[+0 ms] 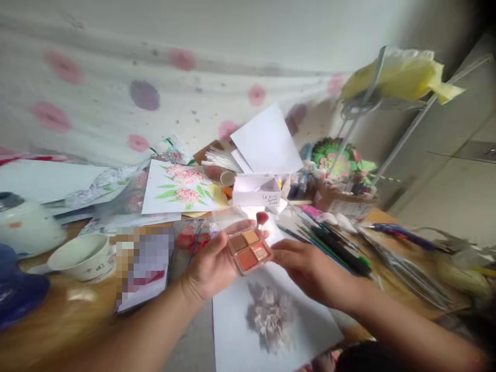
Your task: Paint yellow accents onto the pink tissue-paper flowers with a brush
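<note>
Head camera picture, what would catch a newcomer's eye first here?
At the centre, the left hand holds a small palette of four brown and orange pans, with the right hand touching its edge and a pink-tipped brush just above it. Below them lies a white sheet with a grey flower. Behind, a painting of pink flowers with green leaves stands out amid the clutter.

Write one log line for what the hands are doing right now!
left hand: holds palette | right hand: touches palette edge | below: flower drawing | nearby: pencils, cup
</note>
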Action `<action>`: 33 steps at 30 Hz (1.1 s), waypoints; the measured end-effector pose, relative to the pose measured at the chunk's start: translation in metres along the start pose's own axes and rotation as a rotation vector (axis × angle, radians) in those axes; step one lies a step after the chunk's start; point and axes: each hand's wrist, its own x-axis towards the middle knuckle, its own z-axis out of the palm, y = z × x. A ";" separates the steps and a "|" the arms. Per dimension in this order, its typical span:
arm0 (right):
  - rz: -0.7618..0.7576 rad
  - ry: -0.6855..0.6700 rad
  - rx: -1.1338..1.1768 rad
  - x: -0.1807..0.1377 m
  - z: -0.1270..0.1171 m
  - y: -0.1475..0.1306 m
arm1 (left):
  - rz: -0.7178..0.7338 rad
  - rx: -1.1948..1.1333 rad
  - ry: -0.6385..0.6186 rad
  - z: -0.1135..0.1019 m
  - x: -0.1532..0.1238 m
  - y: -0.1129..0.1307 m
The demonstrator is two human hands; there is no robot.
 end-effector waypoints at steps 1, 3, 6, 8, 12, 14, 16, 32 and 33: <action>-0.008 0.016 -0.016 0.004 0.008 0.005 | 0.007 -0.008 -0.007 0.000 0.001 0.000; -0.019 0.062 -0.038 0.012 0.023 0.014 | 0.012 -0.013 -0.007 0.000 0.003 0.001; -0.018 0.167 -0.053 0.014 0.037 0.027 | -0.005 -0.014 0.031 0.000 0.004 0.000; 0.002 0.253 -0.025 0.010 0.037 0.035 | -0.010 0.028 0.079 0.000 0.005 -0.001; 0.176 0.472 0.112 -0.001 0.017 0.047 | 0.087 0.196 0.238 -0.006 0.008 0.000; 0.256 0.531 0.210 -0.003 0.007 0.047 | 0.124 0.301 0.336 -0.010 0.011 0.002; 0.284 0.515 0.297 0.000 0.003 0.043 | 0.118 0.439 0.376 -0.013 0.012 0.003; 0.305 0.329 0.287 0.028 0.027 0.041 | 0.152 0.668 0.419 -0.019 0.017 0.011; 0.297 0.330 0.298 0.029 0.026 0.040 | 0.144 0.666 0.420 -0.019 0.017 0.011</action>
